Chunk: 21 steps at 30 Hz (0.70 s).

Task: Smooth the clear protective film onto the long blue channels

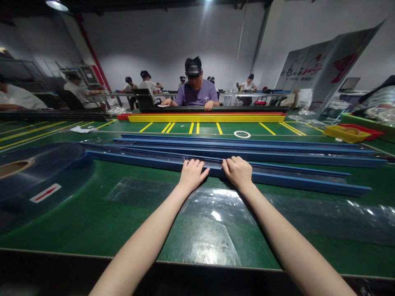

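A long blue channel strip lies across the green table, slightly slanted, with clear film along its inside. My left hand rests on its near edge, fingers bent over into the channel and thumb at the front wall. Close to its right, my right hand has its fingers curled over the same strip. Both hands grip the strip near its middle. Under my forearms a flat clear plastic sheet is spread on the table. More blue strips lie just behind the held one.
A large roll of clear film fills the left side. Yellow and red strips lie farther back, before a seated person. A white ring and a yellow tray are at the right. Several people sit behind.
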{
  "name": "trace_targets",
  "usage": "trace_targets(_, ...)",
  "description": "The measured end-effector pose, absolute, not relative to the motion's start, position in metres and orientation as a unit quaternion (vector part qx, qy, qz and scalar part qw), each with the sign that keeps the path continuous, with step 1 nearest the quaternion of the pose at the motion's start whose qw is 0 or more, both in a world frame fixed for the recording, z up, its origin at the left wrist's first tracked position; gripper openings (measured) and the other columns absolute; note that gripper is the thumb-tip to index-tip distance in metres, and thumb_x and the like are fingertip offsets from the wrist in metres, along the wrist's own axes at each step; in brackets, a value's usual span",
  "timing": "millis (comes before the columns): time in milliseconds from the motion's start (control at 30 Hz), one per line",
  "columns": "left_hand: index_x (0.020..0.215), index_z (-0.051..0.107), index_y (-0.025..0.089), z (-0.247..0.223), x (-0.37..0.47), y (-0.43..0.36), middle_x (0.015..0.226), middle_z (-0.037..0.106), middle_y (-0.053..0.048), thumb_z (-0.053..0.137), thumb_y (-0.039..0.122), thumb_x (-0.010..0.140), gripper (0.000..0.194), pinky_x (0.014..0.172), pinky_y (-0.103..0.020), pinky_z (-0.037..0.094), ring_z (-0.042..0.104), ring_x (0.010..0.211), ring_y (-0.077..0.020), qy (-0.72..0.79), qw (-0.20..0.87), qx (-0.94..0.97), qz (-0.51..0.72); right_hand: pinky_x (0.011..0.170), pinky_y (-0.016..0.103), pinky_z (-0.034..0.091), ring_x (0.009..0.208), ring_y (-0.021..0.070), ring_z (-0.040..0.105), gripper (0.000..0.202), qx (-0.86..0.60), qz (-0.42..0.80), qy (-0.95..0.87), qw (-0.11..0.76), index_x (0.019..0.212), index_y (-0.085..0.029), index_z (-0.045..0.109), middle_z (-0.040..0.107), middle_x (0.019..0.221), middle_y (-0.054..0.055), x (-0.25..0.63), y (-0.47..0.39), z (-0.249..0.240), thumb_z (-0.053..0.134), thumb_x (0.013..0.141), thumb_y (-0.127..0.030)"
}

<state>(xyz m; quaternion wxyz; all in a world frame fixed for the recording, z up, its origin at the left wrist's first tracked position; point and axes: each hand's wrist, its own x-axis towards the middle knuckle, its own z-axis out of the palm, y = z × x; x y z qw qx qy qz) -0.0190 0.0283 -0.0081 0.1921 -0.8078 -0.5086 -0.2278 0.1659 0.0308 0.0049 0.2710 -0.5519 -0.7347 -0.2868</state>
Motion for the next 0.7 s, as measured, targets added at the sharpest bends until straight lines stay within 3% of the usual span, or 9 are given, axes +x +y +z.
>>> trace_targets(467, 0.088, 0.058, 0.018, -0.008, -0.019, 0.028, 0.086, 0.061, -0.007, 0.034, 0.041, 0.089, 0.033, 0.075, -0.036, 0.031, 0.051, 0.084, -0.0222, -0.511, 0.178, -0.81, -0.227, 0.05, 0.026, 0.021, 0.057, 0.0126, 0.053, 0.047, -0.619, -0.208, -0.716, 0.247, 0.064, -0.015, 0.066, 0.063, 0.065, 0.008, 0.163, 0.039, 0.006, 0.03, 0.088, -0.033)
trace_targets(700, 0.102, 0.055, 0.018, -0.008, -0.022, 0.028, 0.097, 0.06, -0.006, 0.039, 0.038, 0.088, 0.029, 0.083, -0.035, 0.032, 0.048, 0.092, -0.0213, -0.501, 0.153, -0.812, -0.258, 0.052, 0.026, 0.025, 0.06, 0.0157, 0.058, 0.046, -0.653, -0.191, -0.695, 0.231, 0.065, -0.016, 0.068, 0.067, 0.069, 0.009, 0.174, 0.039, 0.009, 0.031, 0.086, -0.032)
